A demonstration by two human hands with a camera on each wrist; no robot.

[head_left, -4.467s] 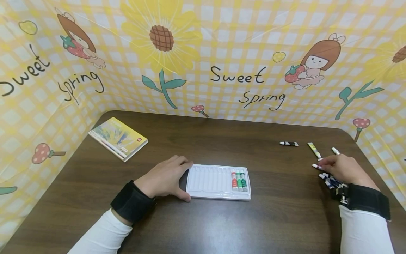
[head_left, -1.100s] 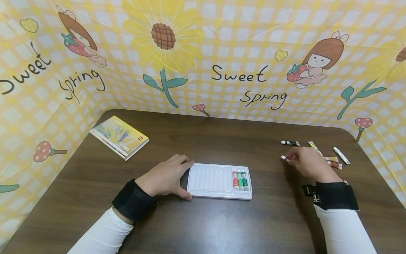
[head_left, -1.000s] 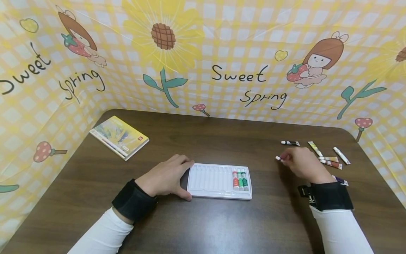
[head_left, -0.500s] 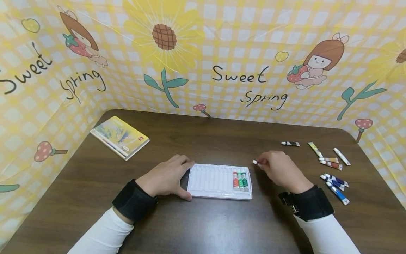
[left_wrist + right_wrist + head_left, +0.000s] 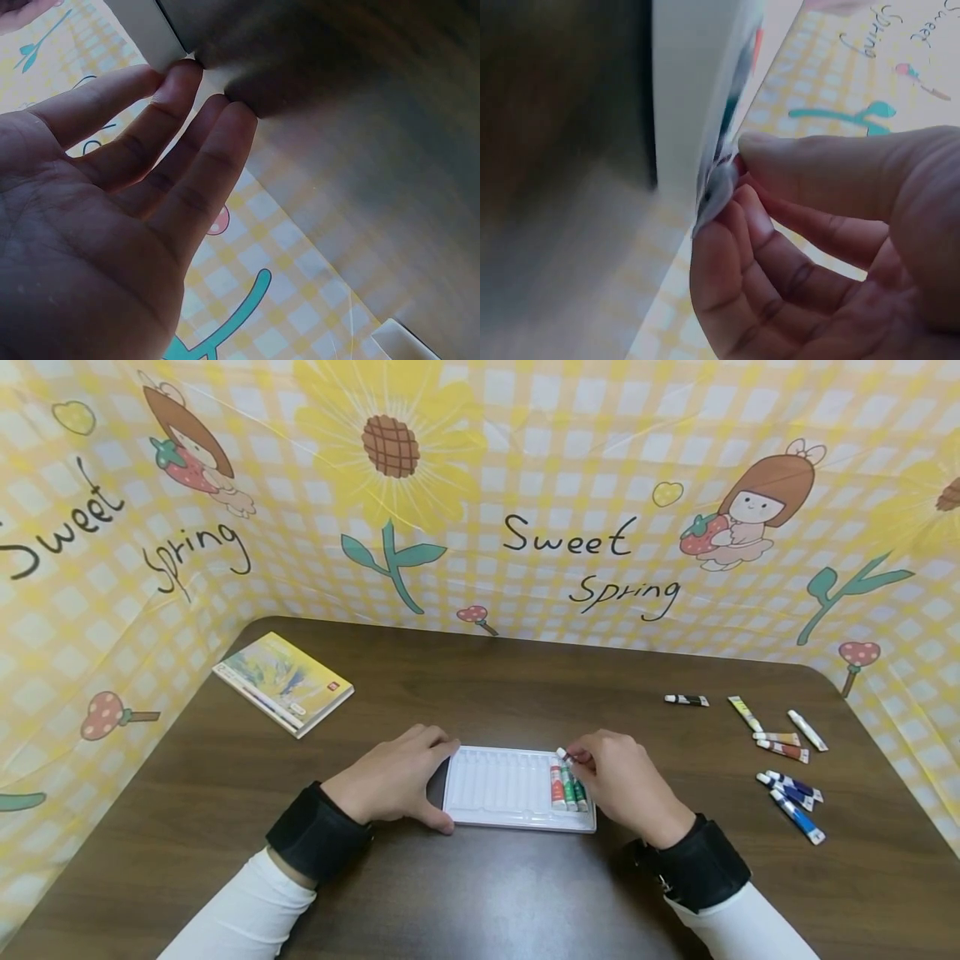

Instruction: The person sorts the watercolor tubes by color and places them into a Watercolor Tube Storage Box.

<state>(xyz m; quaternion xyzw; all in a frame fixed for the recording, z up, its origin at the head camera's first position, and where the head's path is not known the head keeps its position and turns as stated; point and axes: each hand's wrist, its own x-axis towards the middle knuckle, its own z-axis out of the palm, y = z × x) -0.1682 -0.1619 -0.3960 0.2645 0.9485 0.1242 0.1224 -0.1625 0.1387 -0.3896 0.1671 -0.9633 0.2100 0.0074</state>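
Note:
A white plastic paint tray [image 5: 487, 787] lies mid-table, its ridged slots showing. My left hand [image 5: 386, 781] grips its left end, thumb at the near corner and fingers at the far one; the left wrist view has the fingertips against the tray's edge. One red paint tube [image 5: 557, 789] and two green paint tubes [image 5: 570, 789] fill slots at the right end. Over these, my right hand [image 5: 626, 781] pinches a white-capped paint tube [image 5: 562, 754] between thumb and fingers. Its label is mostly hidden; its crimped end [image 5: 718, 187] shows in the right wrist view.
Several blue and purple paint tubes [image 5: 798, 814] lie at the right. Behind them are brown, ochre, yellow and white tubes [image 5: 807, 730], plus a black tube [image 5: 686, 700]. A yellow box [image 5: 285, 681] sits at the back left. Patterned cloth [image 5: 480, 485] surrounds the table.
My right hand has picked a paint tube from the group at the right and carried it left, over the tray's right end. The left hand and tray have stayed put.

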